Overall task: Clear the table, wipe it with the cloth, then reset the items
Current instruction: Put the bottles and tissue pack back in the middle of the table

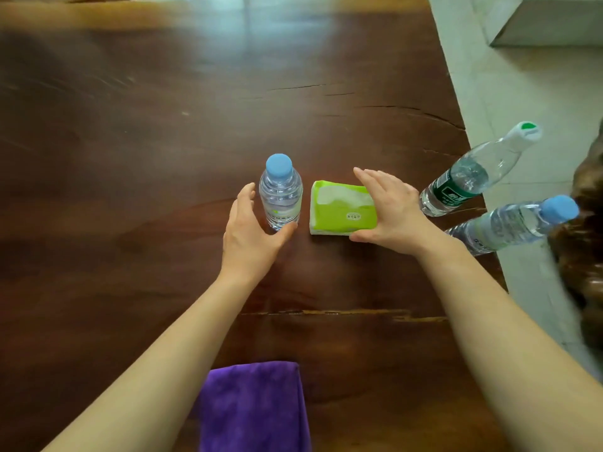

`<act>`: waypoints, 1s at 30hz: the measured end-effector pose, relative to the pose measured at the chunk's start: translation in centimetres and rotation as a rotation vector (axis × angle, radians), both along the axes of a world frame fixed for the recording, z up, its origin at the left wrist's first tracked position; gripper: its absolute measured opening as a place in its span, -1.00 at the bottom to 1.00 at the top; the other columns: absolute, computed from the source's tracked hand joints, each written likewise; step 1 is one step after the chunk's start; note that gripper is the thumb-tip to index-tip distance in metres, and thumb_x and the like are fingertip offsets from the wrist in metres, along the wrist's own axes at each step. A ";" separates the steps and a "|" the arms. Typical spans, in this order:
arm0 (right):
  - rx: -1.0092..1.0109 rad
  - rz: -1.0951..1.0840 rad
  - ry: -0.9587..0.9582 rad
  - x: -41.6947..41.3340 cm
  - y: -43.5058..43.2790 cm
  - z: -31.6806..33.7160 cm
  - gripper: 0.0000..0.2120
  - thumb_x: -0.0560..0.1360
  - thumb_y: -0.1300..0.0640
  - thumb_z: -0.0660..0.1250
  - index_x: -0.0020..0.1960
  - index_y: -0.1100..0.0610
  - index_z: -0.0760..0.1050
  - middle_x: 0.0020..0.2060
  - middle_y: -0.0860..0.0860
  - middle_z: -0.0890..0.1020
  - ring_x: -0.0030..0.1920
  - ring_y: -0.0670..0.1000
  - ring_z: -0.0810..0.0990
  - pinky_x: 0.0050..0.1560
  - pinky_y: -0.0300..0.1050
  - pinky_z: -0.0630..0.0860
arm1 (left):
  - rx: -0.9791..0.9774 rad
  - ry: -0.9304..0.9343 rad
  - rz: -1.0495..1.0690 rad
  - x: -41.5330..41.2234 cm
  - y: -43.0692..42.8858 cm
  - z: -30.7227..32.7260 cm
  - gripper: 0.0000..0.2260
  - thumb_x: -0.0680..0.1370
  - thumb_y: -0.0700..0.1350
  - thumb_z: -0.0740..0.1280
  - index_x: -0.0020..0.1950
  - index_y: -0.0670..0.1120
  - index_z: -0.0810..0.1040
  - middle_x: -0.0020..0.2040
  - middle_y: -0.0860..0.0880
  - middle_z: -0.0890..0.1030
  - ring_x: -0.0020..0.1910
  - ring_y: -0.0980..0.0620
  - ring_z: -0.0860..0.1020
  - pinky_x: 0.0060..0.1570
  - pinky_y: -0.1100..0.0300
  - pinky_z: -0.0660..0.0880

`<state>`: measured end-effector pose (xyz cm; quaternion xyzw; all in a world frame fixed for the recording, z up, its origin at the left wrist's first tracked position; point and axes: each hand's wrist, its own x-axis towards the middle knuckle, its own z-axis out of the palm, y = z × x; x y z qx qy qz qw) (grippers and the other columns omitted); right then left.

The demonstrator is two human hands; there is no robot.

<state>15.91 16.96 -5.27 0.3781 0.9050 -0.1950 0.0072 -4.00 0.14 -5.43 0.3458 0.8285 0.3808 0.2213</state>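
Observation:
A small water bottle with a blue cap [280, 194] stands upright in the middle of the dark wooden table [130, 141]. My left hand [249, 236] curves around its lower left side, fingers apart, thumb touching its base. To the right of the bottle lies a green tissue pack [341, 212]. My right hand [388, 210] grips the pack's right end, fingers over the far edge and thumb on the near edge. A folded purple cloth [253, 407] lies at the near table edge between my forearms.
Two more bottles stand near the table's right edge: a green-labelled one with a white cap [470, 177] and a blue-capped one [509, 225]. Beyond that edge is a pale tiled floor [522, 93] and a dark brown blurred object [584, 239].

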 end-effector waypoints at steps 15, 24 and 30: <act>0.174 -0.861 0.480 13.9 -12.6 4.7 -0.96 0.57 0.05 0.38 -0.05 -0.02 0.61 -0.19 -0.16 0.61 -0.20 -0.09 0.57 -0.09 -0.20 0.48 | 0.172 0.112 -0.208 9.6 -4.0 4.4 -0.66 0.49 -0.11 0.50 0.24 -0.09 0.55 0.04 0.02 0.61 -0.04 0.06 0.57 0.01 0.05 0.56; -0.058 -1.007 0.506 18.1 -7.9 4.8 -0.22 0.40 -0.09 0.54 0.49 0.10 0.28 0.39 0.05 0.45 0.36 0.02 0.47 0.36 -0.02 0.45 | 0.069 0.012 -0.483 14.3 7.4 6.2 -0.50 0.47 -0.07 0.52 0.38 -0.05 0.47 0.22 0.01 0.59 0.15 0.05 0.57 0.19 -0.05 0.55; -0.111 -0.932 0.496 18.3 -3.7 3.3 -0.09 0.37 -0.13 0.57 0.55 0.05 0.18 0.48 0.04 0.37 0.47 0.04 0.38 0.37 -0.09 0.36 | 0.032 0.057 -0.535 16.5 14.2 5.4 -0.24 0.42 0.01 0.56 0.54 -0.05 0.32 0.43 -0.03 0.49 0.32 0.01 0.52 0.27 0.02 0.51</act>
